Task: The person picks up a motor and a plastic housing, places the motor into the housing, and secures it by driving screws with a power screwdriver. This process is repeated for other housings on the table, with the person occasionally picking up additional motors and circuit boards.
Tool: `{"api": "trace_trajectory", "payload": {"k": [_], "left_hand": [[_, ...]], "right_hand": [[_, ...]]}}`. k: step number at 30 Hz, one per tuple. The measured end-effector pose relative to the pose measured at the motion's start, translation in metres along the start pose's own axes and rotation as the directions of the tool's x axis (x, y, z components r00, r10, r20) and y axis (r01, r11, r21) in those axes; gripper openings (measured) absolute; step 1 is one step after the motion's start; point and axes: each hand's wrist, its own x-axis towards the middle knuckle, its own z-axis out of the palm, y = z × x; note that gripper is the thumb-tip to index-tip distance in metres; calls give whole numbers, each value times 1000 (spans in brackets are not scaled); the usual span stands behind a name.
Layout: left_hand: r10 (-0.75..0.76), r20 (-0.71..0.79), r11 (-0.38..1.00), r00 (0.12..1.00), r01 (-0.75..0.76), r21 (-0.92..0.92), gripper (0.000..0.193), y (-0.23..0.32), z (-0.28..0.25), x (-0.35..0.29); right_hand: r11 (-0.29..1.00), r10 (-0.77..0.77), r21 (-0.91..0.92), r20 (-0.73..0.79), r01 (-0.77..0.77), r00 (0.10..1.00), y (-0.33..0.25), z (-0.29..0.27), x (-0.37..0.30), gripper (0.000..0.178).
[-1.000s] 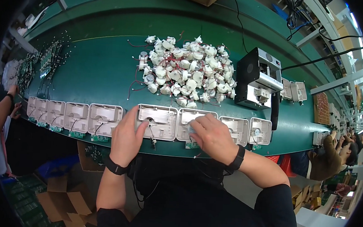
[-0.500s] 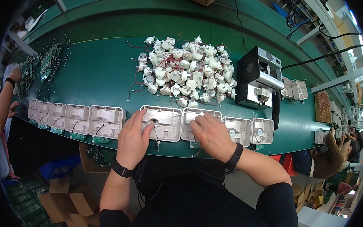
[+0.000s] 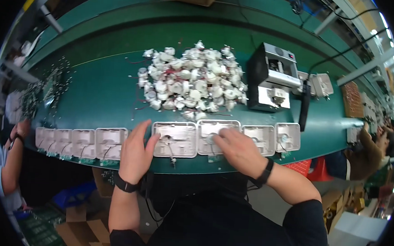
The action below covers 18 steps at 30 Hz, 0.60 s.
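Observation:
My left hand (image 3: 134, 159) is open, thumb apart from the fingers, with the thumb at the left edge of a white plastic housing (image 3: 185, 145). A thin dark wire runs from that housing to a small connector hanging over its front edge. Just right of it stands another white housing (image 3: 219, 125). The closed fingers of my right hand (image 3: 244, 154) reach into it, on a small round white part (image 3: 211, 138); the fingertips partly cover this part. A green circuit board (image 3: 213, 159) hangs at that housing's front.
Several white housings (image 3: 84, 144) with circuit boards line the bench edge at left; two more (image 3: 288, 129) stand at right. Behind lies a heap of white motor parts (image 3: 195, 80) with red wires. A black-and-silver machine (image 3: 272, 78) stands right of the heap. Other people work at both sides.
The view has shifted a little. My left hand has drawn slightly left of the housing before it. Under my right fingers the round white part now shows; earlier the hand hid it.

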Motion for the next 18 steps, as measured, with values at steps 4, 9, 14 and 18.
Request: {"api": "trace_trajectory", "payload": {"k": [4,9,14,18], "left_hand": [[65,-75,998,995,-66,-18,30,0,-27,42],[251,134,893,959,-283,350,32,-7,-8,82],[173,205,803,963,-258,536,35,-9,13,99],[171,230,868,958,-257,426,28,-20,-2,106]], "right_hand": [[999,30,15,24,-30,999,-10,-39,-16,41],[998,66,-1,-131,-66,989,-19,-63,-23,41],[993,121,22,-222,-119,968,-15,-70,-33,36],[980,180,-27,-293,-196,939,11,-88,-42,33]]}}
